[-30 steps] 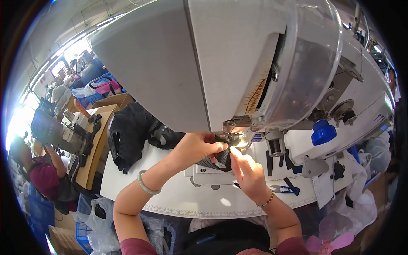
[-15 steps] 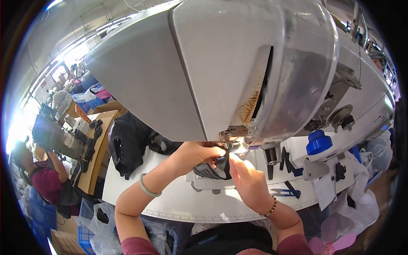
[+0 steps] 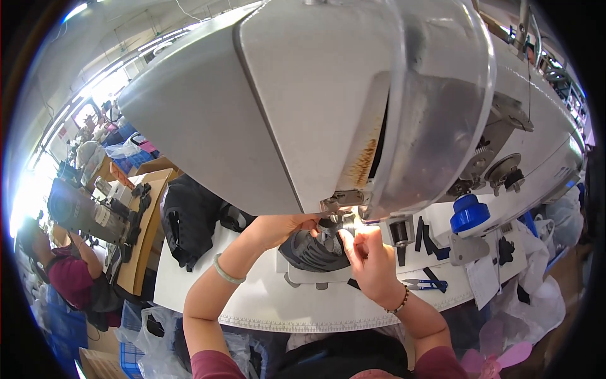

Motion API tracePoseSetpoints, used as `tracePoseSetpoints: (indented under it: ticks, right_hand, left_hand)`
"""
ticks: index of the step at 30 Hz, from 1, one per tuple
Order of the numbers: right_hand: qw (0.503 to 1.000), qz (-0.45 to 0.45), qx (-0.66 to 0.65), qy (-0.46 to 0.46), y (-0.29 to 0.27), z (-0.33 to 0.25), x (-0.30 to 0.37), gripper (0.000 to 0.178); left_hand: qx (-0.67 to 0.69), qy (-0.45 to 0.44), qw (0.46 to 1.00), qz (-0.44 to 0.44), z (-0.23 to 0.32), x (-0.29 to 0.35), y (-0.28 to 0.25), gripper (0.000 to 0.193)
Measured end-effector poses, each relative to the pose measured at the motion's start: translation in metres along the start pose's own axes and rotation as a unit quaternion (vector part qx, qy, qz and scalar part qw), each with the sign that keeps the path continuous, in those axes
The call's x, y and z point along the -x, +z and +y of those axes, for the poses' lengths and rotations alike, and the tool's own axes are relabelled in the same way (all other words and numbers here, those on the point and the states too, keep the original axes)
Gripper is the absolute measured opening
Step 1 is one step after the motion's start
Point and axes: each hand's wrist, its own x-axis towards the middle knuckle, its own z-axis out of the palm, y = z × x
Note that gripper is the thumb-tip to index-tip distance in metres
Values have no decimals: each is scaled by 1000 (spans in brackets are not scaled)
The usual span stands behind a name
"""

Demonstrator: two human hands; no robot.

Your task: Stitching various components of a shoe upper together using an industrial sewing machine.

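Under the head of a large white sewing machine (image 3: 315, 107) lies a bunched black fabric piece (image 3: 312, 254) with a grey ribbed pattern. My left hand (image 3: 281, 230) is closed on the piece's far edge, close by the lit needle area (image 3: 348, 220); the machine head partly covers its fingertips. Just right of the needle, my right hand (image 3: 374, 262) has its thumb and forefinger pressed together with the other fingers curled. What they pinch, if anything, is too small to tell. A short black strip (image 3: 354, 284) shows on the table below that hand.
Black fabric pieces (image 3: 189, 218) are heaped on the white table (image 3: 252, 306) at left. To the right are blue-handled thread snips (image 3: 426, 284), black strips (image 3: 429, 240) and a blue knob (image 3: 469, 213). A pink fan (image 3: 495, 357) stands low right; a co-worker (image 3: 69, 275) sits far left.
My right hand has drawn slightly away from the fabric, with its fingers more curled. The fabric bunches rounder near the needle. A short black strip now shows below my right hand.
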Motion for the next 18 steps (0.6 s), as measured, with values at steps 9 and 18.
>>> tracePoseSetpoints:
  ticks: [9,18]
  right_hand:
    - [995,-1,-94,-16,-1,8,0,22]
    - [975,-90,-42,-197,6,-16,26,23]
  left_hand:
    - [-48,-6,998,43,13,4,17,9]
    - [-165,-13,986,-32,3,50,-7,14]
